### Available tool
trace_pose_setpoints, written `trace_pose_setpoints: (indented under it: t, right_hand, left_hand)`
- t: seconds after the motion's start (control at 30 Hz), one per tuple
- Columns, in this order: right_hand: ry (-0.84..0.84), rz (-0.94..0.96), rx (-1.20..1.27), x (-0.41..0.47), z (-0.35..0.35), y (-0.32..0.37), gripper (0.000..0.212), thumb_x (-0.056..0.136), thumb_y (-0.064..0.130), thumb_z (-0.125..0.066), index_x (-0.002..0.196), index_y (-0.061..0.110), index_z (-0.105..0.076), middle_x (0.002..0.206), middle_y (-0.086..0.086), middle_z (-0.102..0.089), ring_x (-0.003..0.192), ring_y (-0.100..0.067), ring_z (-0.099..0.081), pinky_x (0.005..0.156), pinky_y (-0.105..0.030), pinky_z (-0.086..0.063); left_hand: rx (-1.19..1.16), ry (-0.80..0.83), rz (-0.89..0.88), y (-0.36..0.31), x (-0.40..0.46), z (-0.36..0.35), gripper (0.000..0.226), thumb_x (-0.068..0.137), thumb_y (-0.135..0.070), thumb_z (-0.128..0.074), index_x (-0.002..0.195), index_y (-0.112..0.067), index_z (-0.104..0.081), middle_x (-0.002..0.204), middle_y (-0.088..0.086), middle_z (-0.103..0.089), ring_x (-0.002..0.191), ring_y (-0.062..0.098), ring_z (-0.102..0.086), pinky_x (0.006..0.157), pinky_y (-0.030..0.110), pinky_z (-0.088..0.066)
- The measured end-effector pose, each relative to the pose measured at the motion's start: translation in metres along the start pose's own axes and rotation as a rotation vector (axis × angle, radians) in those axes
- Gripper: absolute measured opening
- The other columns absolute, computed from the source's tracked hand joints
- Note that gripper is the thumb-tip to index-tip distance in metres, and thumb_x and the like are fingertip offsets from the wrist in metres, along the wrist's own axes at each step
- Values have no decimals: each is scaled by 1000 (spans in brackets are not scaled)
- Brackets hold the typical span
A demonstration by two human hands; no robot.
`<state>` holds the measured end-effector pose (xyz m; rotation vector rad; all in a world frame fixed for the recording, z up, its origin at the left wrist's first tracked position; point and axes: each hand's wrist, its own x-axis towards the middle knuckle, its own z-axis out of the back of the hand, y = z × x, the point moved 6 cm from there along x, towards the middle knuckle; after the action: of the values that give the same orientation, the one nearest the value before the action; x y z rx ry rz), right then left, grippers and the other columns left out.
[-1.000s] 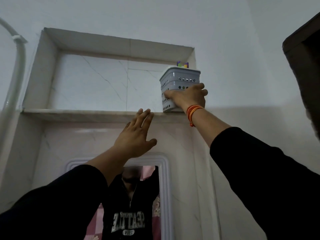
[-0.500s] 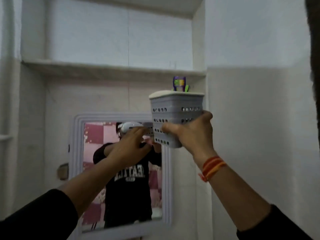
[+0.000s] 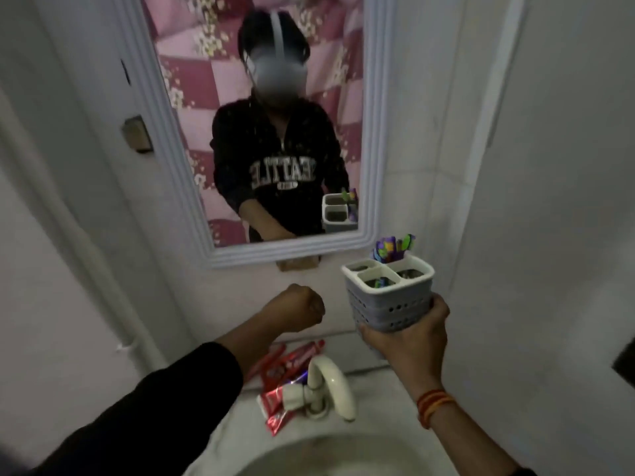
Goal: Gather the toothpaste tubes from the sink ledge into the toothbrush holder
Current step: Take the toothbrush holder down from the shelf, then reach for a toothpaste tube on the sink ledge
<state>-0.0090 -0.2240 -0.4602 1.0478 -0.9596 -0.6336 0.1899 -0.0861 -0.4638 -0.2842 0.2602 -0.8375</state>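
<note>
My right hand [image 3: 410, 334] grips a grey perforated toothbrush holder [image 3: 388, 297] from below and holds it upright above the right side of the sink ledge. Colourful toothbrushes [image 3: 393, 249] stick up from its back compartment. Several red toothpaste tubes [image 3: 285, 369] lie in a loose pile on the ledge [image 3: 364, 352] behind the tap, partly hidden by my left sleeve. My left hand [image 3: 299, 309] is a closed fist with nothing in it, hovering above the tubes and left of the holder.
A cream tap [image 3: 326, 386] stands on the ledge in front of the tubes, over the basin [image 3: 319, 455]. A white-framed mirror [image 3: 247, 132] hangs on the wall above. The wall closes in on the right.
My right hand has brought the holder down from the high shelf to just above the sink ledge. My left hand dropped too and closed into a fist. The view tilted down.
</note>
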Motion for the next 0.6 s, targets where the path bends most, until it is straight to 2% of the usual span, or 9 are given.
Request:
trace_pose_setpoints:
  t: [0.1, 0.27, 0.4, 0.5, 0.53, 0.6]
  right_hand:
    - [-14, -113, -38, -24, -6, -58, 118, 34, 24, -105, 131, 6, -40, 120, -10, -64, 102, -26, -65, 83, -33, -54]
    - [19, -238, -75, -64, -18, -119, 123, 33, 21, -106, 135, 2, -39, 123, -17, -66, 102, -26, -66, 85, -28, -48]
    - [35, -272, -31, -85, -24, -150, 123, 31, 14, -106, 136, 6, -42, 118, -2, -61, 107, -27, -66, 86, -27, -50]
    - [59, -273, 19, -94, -29, -165, 126, 30, 11, -106, 138, 14, -41, 124, 1, -60, 111, -21, -64, 82, -14, -54]
    - [79, -263, 32, -96, -31, -168, 128, 29, 12, -106, 139, 16, -40, 128, 1, -60, 114, -19, -64, 85, -13, -55]
    - [133, -240, 47, -98, -35, -173, 133, 28, 16, -106, 142, 19, -38, 137, -1, -56, 124, -18, -60, 97, -26, -56]
  left_hand:
    - [79, 126, 48, 26, 16, -46, 27, 81, -14, -70, 106, -15, -81, 110, 6, -79, 105, 25, -72, 94, 29, -55]
    - [180, 283, 121, 55, 34, -96, 30, 82, -20, -69, 111, -12, -76, 114, 12, -74, 108, 32, -69, 92, 37, -57]
    - [257, 237, 165, 59, 40, -115, 38, 91, -28, -65, 123, -9, -62, 123, 17, -62, 110, 34, -65, 88, 39, -53]
    - [280, 197, 196, 64, 49, -122, 39, 94, -29, -63, 126, -9, -56, 126, 17, -58, 113, 35, -63, 88, 41, -52]
    - [289, 205, 209, 66, 50, -124, 40, 93, -27, -64, 127, -9, -56, 127, 16, -58, 114, 35, -63, 89, 40, -52]
    - [312, 231, 239, 70, 51, -131, 39, 91, -25, -65, 126, -10, -59, 127, 14, -59, 115, 33, -63, 90, 40, -52]
